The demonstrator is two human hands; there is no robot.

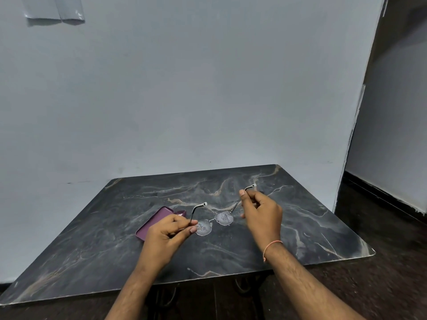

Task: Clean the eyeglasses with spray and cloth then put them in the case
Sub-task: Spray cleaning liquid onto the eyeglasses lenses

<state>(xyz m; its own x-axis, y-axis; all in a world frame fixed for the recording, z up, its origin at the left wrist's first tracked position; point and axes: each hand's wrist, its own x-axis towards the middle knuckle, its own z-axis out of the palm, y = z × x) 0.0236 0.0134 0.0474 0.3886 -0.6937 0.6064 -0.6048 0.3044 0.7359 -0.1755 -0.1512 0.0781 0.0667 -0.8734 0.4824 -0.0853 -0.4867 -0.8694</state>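
Hands [169,229] [262,212] either end of eyeglasses [213,221]

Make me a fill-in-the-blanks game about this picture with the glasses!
1. The eyeglasses are held by ____ hands, the left hand and the right hand.
2. The case is ____ in colour.
3. The lenses have ____ on them.
4. The pink thread band is on the ____ wrist.

Missing words: two; purple; droplets; right

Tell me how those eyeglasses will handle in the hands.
The eyeglasses look light: each hand holds one thin temple. The wire frame probably flexes easily. Droplets on the lenses suggest they are slippery there.
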